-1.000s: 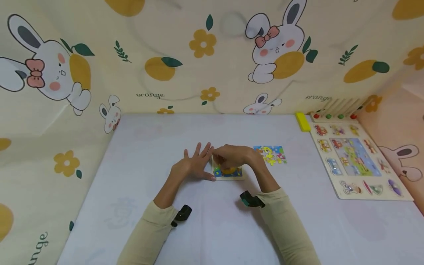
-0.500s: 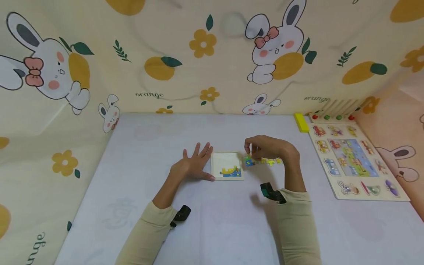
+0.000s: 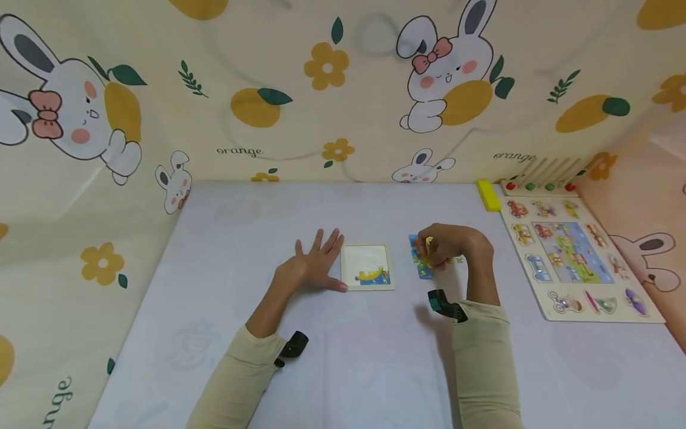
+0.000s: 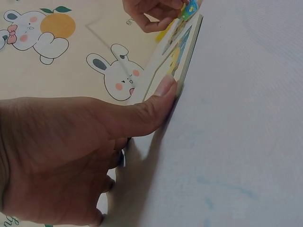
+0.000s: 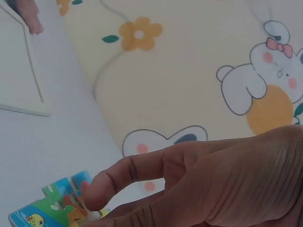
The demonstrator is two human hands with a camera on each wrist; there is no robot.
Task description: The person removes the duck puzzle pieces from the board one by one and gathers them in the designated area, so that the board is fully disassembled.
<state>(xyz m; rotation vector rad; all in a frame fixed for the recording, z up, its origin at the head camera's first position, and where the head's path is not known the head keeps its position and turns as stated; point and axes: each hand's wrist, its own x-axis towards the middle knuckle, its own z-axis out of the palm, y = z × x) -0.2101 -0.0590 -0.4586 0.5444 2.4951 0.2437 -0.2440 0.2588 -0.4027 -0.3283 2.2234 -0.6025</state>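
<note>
My left hand (image 3: 309, 268) lies with fingers spread on the white tabletop. Its thumb touches the left edge of a small square puzzle tray (image 3: 354, 257), as the left wrist view confirms. Joined yellow and blue jigsaw pieces (image 3: 376, 277) fill the tray's lower right corner; its pale base shows elsewhere. To the right of the tray, my right hand (image 3: 452, 241) has thumb and index finger pinched on a yellow puzzle piece (image 3: 429, 241). Under and beside those fingers lie blue and green pieces (image 3: 425, 271), partly hidden by the hand. One bears a small yellow chick (image 5: 35, 220).
At the right of the table lies a large wooden picture board (image 3: 522, 256), with pegs and red and green beads (image 3: 550, 186) along its back. A yellow block (image 3: 488, 195) sits beside its far left corner. A bunny-print cloth (image 3: 292, 134) hangs behind the table.
My right hand has left the tray and moved right to the loose pieces. A blue-green piece it held beside the tray now lies with them. My left hand has stayed in place.
</note>
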